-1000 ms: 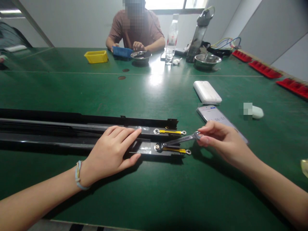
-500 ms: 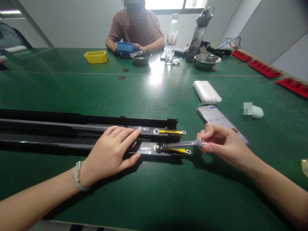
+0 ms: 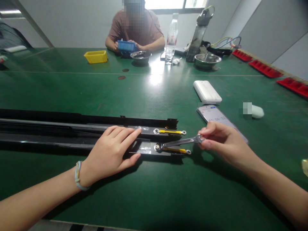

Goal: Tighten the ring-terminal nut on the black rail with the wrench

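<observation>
While the thumb and fingertips of the right hand are closed in a pinch on the outer end of the wrench, its ring end sits around a bolt on the nearer black rail, close to a yellow lead. The left hand lies palm down across this rail and the farther black rail, its thumb spread away from the fingers and not closed around anything. Further out, the phone rests on the green table, just beyond the right hand.
</observation>
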A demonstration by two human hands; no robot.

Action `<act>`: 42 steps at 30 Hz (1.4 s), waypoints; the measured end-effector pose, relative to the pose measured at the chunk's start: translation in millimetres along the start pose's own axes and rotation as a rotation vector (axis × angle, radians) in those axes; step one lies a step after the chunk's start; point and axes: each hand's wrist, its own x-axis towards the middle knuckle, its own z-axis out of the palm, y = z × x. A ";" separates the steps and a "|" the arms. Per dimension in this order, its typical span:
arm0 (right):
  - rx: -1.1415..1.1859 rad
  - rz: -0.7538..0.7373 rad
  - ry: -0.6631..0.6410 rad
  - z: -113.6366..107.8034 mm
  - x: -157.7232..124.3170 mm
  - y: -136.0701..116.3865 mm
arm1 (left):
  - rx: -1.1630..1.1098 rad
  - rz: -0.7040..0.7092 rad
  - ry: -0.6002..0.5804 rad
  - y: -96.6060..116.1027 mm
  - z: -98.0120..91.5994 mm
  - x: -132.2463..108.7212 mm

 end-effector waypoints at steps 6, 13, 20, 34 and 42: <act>-0.006 -0.006 0.084 2.6 4.9 2.7 | 0.002 -0.008 -0.010 1.1 -1.5 0.6; 0.009 -0.007 0.085 -0.9 5.9 7.8 | -0.004 -0.006 -0.009 3.4 4.6 3.1; 0.061 -0.066 -0.036 -4.7 -0.1 5.6 | -0.004 0.001 -0.006 5.2 4.5 3.0; 0.056 -0.105 -0.157 -0.3 -3.7 1.7 | -0.008 -0.007 -0.009 3.8 10.9 6.2; 0.006 -0.036 -0.014 -5.4 -1.8 4.5 | 0.006 0.005 -0.014 5.1 12.5 6.8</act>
